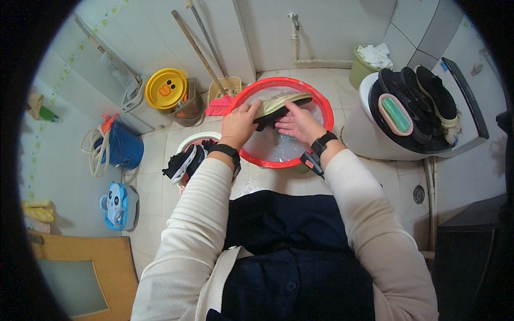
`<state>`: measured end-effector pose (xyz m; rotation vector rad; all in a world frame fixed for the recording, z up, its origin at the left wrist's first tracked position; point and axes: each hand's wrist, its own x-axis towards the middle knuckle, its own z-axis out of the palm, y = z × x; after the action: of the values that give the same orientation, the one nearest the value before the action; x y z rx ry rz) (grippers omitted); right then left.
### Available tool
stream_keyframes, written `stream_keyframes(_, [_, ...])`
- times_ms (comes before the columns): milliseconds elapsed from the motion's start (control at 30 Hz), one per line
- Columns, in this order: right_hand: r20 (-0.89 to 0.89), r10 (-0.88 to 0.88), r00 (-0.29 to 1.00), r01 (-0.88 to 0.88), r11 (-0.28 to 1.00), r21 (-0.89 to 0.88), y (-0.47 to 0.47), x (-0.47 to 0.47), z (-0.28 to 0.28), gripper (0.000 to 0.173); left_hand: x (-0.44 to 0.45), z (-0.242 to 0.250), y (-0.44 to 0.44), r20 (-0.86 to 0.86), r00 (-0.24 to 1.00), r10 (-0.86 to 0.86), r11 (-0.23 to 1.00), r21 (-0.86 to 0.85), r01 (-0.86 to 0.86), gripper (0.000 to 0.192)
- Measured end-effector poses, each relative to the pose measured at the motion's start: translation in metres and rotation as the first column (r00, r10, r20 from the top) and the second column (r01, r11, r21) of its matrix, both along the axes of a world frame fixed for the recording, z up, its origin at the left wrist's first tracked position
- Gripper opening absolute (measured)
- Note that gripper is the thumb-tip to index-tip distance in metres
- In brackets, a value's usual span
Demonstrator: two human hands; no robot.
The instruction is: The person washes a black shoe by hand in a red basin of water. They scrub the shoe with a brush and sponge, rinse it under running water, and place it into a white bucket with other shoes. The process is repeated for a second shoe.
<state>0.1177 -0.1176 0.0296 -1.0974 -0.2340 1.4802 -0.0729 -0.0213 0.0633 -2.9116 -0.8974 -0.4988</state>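
Note:
A black cloth shoe with a pale yellowish sole (283, 102) is held on its side over a red plastic basin (330, 120) of cloudy, sudsy water. My left hand (241, 124) grips one end of it, thumb on the sole. Palm up, my right hand (299, 122) has its fingers spread below the shoe, and its thumb meets the sole's lower edge. Much of the dark upper is hidden by the sole and hands. Left of the basin, black-and-white sneakers (186, 162) rest in a white-rimmed smaller basin (196, 136).
On the black toilet lid (375, 106) lie several dark shoes (437, 96) and green soap in a pink dish (395, 114). A pink broom (219, 105), a yellow-lidded bucket (166, 88) and a blue bucket (128, 146) stand left. A green wastebin (358, 72) stands behind; a drain (419, 194) lies right.

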Motion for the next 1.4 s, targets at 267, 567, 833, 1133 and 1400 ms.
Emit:
stream_keyframes(267, [-0.304, -0.298, 0.905, 0.317, 0.948, 0.013, -0.001, 0.010, 0.001, 0.068, -0.006, 0.004, 0.017, 0.137, 0.926, -0.352, 0.884, 0.373, 0.281, 0.065])
stream_keyframes(567, [-0.348, -0.391, 0.852, 0.469, 0.866, 0.175, 0.006, 0.003, -0.008, 0.042, -0.008, -0.025, 0.027, 0.402, 0.848, 0.344, 0.931, -0.266, -0.251, 0.053])
stream_keyframes(833, [-0.465, -0.454, 0.759, 0.558, 0.823, 0.106, 0.007, -0.006, 0.004, 0.043, 0.001, -0.036, 0.016, 0.349, 0.786, 0.510, -0.045, -0.902, 0.429, 0.049])
stream_keyframes(1133, [-0.489, -0.394, 0.779, 0.478, 0.877, 0.055, 0.003, -0.010, 0.001, 0.044, 0.024, -0.013, 0.000, 0.688, 0.416, 0.595, 0.083, -0.567, 0.820, 0.049])
stream_keyframes(1400, [-0.475, -0.314, 0.822, 0.358, 0.934, 0.004, -0.001, 0.001, -0.008, 0.047, 0.016, -0.017, 0.014, 0.384, 0.893, 0.234, 0.314, -0.899, 0.304, 0.064])
